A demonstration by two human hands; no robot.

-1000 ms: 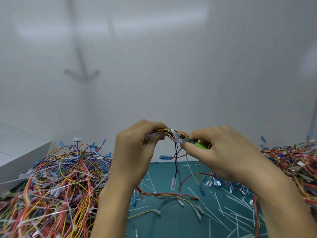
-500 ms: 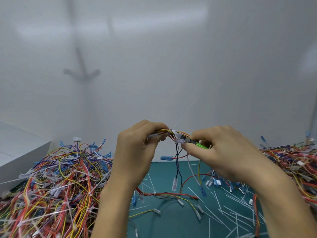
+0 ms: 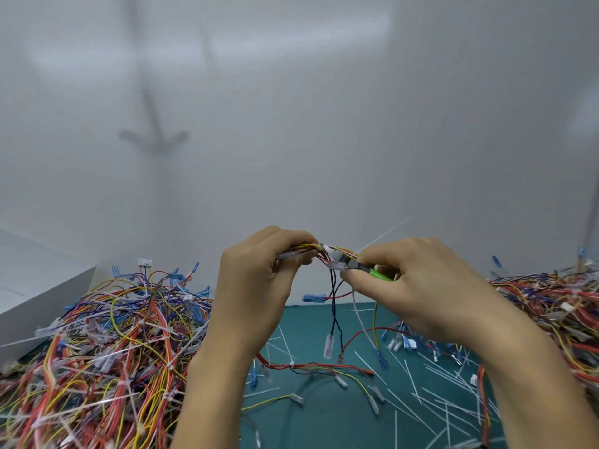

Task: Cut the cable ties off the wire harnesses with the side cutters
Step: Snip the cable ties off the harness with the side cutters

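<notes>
- Head view: a wire harness (image 3: 334, 286) is held up above the green mat (image 3: 324, 419), between both hands, its loose ends dangling.
- One end of the bundle is gripped by the curled left hand (image 3: 259, 286).
- The side cutters (image 3: 379, 273) (green handle showing) are gripped in the right hand (image 3: 421, 286), their tip set against the harness, where a white cable tie (image 3: 384, 234) juts upward; whether the blades are closed cannot be told.
- Heaped harnesses (image 3: 97, 351) are seen at both sides, and cut ties (image 3: 437, 400) are strewn on the mat.

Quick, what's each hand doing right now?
Left hand: grips the multicoloured wire harness.
Right hand: grips the green-handled metal side cutters.
</notes>
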